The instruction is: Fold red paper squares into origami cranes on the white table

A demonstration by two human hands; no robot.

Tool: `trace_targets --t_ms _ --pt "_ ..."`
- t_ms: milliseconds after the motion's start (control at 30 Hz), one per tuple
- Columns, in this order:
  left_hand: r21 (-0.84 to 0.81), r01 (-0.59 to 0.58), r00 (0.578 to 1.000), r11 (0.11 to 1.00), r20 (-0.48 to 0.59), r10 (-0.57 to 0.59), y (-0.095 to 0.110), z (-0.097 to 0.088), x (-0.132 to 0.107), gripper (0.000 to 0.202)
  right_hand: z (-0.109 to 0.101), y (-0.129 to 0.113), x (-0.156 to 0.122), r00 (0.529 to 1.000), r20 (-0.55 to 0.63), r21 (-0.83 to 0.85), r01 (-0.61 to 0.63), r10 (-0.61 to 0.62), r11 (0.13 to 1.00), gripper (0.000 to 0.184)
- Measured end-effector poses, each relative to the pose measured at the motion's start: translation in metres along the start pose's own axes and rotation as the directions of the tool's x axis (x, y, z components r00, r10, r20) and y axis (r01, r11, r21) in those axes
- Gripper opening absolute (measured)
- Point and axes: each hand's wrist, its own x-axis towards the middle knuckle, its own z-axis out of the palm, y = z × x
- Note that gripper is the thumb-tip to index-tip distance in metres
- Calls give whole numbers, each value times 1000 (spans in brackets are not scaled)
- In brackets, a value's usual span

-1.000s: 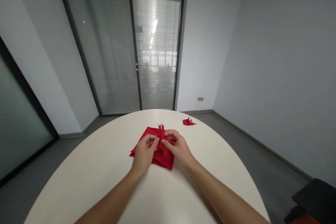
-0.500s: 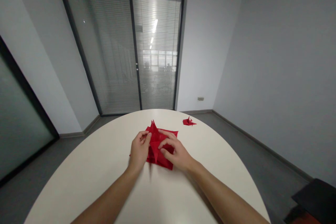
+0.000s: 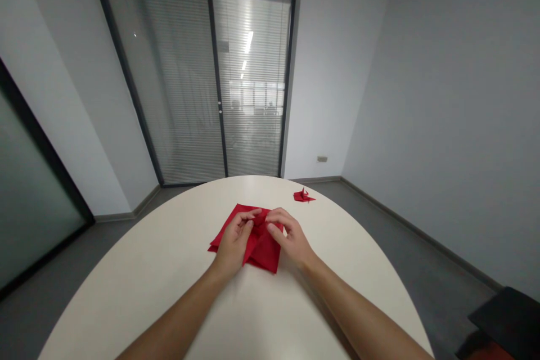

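Observation:
Both hands are over red paper sheets point(image 3: 269, 254) lying in a small, uneven stack on the table. Between them is a folded red paper piece point(image 3: 260, 219), partly hidden by the fingers. My left hand point(image 3: 232, 243) pinches its left side between thumb and fingers. On the other side my right hand point(image 3: 294, 241) has its thumb and curled fingertips closed on the right part. A finished red origami crane point(image 3: 304, 196) stands apart, farther back to the right.
The round white table point(image 3: 169, 259) curves away on both sides. Beyond its far edge is a glass partition with blinds point(image 3: 181, 84). A dark chair-like object point(image 3: 508, 315) is at the lower right, beside the grey floor point(image 3: 422, 236).
The folded piece, with its points standing up before, is now lowered and turned between my hands. My right hand has closed onto it, and both hands have come closer together.

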Motion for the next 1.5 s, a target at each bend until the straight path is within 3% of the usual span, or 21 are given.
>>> trace_targets --t_ms 100,333,467,633,733,800,933,1100,1167,1367,1500 --pt "94 -37 999 995 33 34 2 -2 -1 18 -3 -3 3 1000 -30 23 0 1 1000 29" --pt "225 -89 992 970 110 65 2 -5 -3 14 2 1 4 975 15 220 -220 223 950 31" --pt "235 -153 981 960 152 120 2 -7 -3 12 1 8 8 957 -81 268 -249 279 931 33" --pt "256 -214 963 943 216 160 10 -6 -9 14 -3 30 11 871 -190 379 -361 454 852 43" --pt "275 -225 961 935 223 166 13 -3 -12 16 -2 40 9 836 -111 387 -462 537 798 46" --pt "319 -217 969 922 184 165 13 -2 -12 16 0 40 7 850 -83 334 -468 520 818 45" --pt "381 -172 984 909 23 176 12 -1 -10 15 2 21 7 927 -131 225 -317 351 921 29" --pt "355 -125 981 926 -94 168 13 -3 -7 16 9 -6 5 967 110 312 -251 228 916 29" --pt "344 -118 980 931 -114 166 14 -3 -7 16 14 -8 3 968 148 298 -237 201 925 33" --pt "279 -105 980 955 -132 147 20 4 -9 18 19 -2 1 972 55 212 -236 230 948 18" --pt "233 -48 990 971 -120 78 21 9 -7 26 16 -3 2 967 -65 185 -229 244 956 20"
